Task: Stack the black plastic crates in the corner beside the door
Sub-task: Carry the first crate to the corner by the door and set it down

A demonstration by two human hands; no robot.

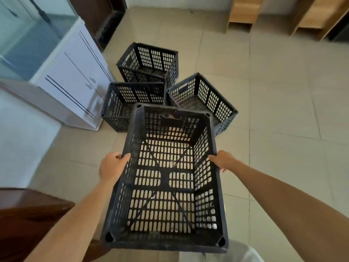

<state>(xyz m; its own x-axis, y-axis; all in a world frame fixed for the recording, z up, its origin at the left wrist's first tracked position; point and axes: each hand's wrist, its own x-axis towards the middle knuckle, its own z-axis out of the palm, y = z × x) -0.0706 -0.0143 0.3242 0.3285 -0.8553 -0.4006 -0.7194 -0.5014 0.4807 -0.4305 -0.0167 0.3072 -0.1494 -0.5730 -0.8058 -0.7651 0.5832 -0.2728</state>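
Head view: my left hand and right hand clamp the near black crate's long rims, carrying it between them.

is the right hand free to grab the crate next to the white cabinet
Probably not: the right hand and left hand both grip the carried crate, which hangs between them and the crate by the white cabinet.

Held crate hiding floor crates' near walls, wooden shelves cut off at top
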